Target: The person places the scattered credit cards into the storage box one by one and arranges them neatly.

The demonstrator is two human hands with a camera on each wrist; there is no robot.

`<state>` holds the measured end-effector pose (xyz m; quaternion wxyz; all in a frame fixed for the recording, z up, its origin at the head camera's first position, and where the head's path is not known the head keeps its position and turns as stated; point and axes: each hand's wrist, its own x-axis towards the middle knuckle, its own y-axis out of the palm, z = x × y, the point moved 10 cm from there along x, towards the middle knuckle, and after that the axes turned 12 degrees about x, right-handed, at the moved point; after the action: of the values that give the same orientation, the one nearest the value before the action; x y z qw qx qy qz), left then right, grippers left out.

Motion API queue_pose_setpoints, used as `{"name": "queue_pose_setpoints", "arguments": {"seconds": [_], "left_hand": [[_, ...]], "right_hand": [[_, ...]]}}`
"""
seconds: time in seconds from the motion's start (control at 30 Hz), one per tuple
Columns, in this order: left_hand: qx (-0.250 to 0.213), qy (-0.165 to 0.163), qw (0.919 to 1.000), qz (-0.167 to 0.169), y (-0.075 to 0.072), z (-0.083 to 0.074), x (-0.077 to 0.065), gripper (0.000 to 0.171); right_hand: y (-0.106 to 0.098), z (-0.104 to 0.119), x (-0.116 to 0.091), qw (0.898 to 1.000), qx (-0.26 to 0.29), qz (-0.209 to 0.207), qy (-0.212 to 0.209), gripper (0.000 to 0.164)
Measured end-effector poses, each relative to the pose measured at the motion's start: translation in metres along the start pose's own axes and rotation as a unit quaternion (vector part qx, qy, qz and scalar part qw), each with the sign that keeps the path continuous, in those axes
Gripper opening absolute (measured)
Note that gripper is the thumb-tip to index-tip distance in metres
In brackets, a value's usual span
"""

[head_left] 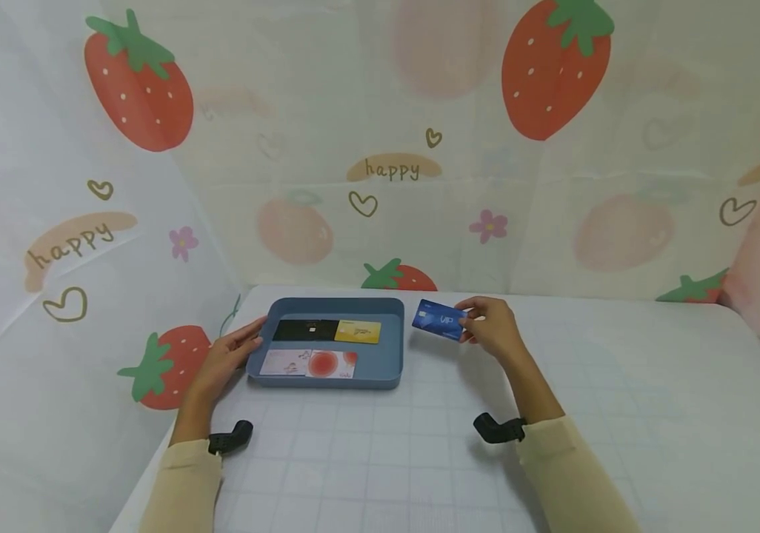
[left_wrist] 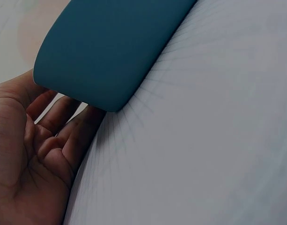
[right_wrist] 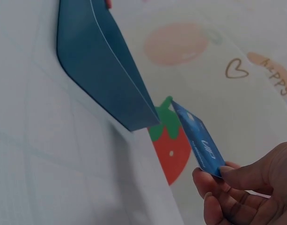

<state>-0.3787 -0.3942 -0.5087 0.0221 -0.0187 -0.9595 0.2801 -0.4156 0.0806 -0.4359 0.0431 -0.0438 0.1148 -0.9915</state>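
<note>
My right hand [head_left: 492, 326] pinches a blue VIP card [head_left: 438, 320] between thumb and fingers, just off the right side of a blue-grey tray [head_left: 390, 363]. The right wrist view shows the card [right_wrist: 199, 140] tilted and held by one end, apart from the tray. With its fingers stretched out, my left hand [head_left: 228, 361] touches the tray's left wall; the left wrist view has the thumb up by the rim. Lying in the tray are a black card [head_left: 296, 330], a yellow card [head_left: 358, 332], a pale pink card [head_left: 283, 362] and a white card with a red circle [head_left: 333, 363].
The tray stands toward the back of a table with a white, faintly checked cover [head_left: 353, 459]. Behind it hangs a strawberry-print curtain [head_left: 393, 229], which also runs along the left and right sides.
</note>
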Motion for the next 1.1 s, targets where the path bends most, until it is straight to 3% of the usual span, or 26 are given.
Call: {"name": "queue_pose_setpoints", "arguments": {"seconds": [0.47, 0.67, 0.9, 1.1], "left_hand": [[0.005, 0.006, 1.0000, 0.004, -0.003, -0.008, 0.005, 0.056], [0.006, -0.005, 0.9999, 0.010, 0.000, -0.005, -0.003, 0.055], [0.002, 0.001, 0.9999, 0.012, 0.001, -0.023, -0.010, 0.055], [0.018, 0.007, 0.9998, 0.002, 0.001, -0.004, 0.001, 0.055]], "right_hand": [[0.021, 0.016, -0.003, 1.000, -0.003, 0.018, -0.010, 0.024], [0.036, 0.016, -0.009, 0.999, -0.009, 0.036, -0.014, 0.023], [0.048, 0.020, -0.015, 0.999, -0.001, 0.049, -0.019, 0.023], [0.060, 0.021, -0.017, 0.998, 0.004, 0.062, -0.014, 0.023]]}}
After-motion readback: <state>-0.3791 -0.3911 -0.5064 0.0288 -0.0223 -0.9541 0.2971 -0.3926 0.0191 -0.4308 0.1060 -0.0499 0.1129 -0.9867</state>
